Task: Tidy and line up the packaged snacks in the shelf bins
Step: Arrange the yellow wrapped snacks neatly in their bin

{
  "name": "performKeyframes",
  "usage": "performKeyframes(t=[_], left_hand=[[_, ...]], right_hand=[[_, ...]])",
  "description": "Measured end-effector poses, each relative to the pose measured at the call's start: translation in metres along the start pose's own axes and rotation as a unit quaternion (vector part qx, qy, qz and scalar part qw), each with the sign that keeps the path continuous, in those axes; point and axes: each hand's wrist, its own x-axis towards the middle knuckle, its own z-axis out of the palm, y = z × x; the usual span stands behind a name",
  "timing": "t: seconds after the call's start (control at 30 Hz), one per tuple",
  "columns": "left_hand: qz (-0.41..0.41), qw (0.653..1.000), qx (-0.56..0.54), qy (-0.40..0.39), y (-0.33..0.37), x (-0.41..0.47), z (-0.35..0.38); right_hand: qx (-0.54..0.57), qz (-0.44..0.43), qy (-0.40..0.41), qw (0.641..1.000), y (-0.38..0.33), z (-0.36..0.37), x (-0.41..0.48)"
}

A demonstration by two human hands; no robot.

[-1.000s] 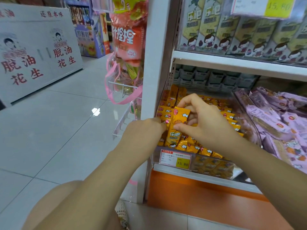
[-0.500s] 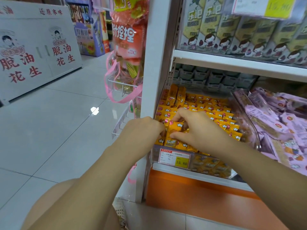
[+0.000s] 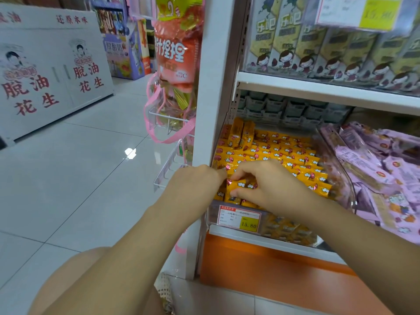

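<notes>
Tiled floor (image 3: 68, 189) fills the left half; white shelf unit (image 3: 216, 98) fills the right, cut off at the top and right edges; white display cabinet (image 3: 52, 76) with red characters far left, partly out of frame; one hanging orange bag (image 3: 177, 53) on the shelf end, top cropped. Upper shelf: row of olive packs (image 3: 318, 46) behind a clear front; right ones blurred, count unclear. Lower shelf, two lots of snacks: clear bin (image 3: 212, 213) full of yellow packets (image 3: 284, 155) in neat rows, too many and too small to count, a few standing on end at back left; just right of it, purple packets (image 3: 375, 169) lying loose, cropped by the frame. Two price tags: lower price tag (image 3: 239, 218) on the bin front reads 15.80; upper price tag (image 3: 359, 12) too blurred to read. Two hands, both at the bin's front left corner; right hand (image 3: 270, 185) grip: thumb and fingers pinch one front packet (image 3: 236, 187) on top of the front row; left hand (image 3: 193, 185) has its back to the camera, fingertips hidden against the packets beside it; cannot tell if its grip holds anything.
</notes>
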Motion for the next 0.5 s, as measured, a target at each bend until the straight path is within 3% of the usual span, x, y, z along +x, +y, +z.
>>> performKeyframes(t=[0.23, 0.37, 0.5], left_hand=[[-0.019, 0.999, -0.038, -0.007, 0.002, -0.005, 0.002], [-0.025, 0.997, -0.068, 0.006, 0.002, -0.007, -0.004], [-0.011, 0.997, -0.073, 0.022, 0.002, -0.004, -0.009]], right_hand=[[0.081, 0.064, 0.015, 0.995, 0.006, 0.001, 0.004], [0.110, 0.079, -0.029, 0.990, 0.008, -0.017, 0.009], [0.080, 0.068, -0.038, 0.994, 0.001, -0.025, 0.011]])
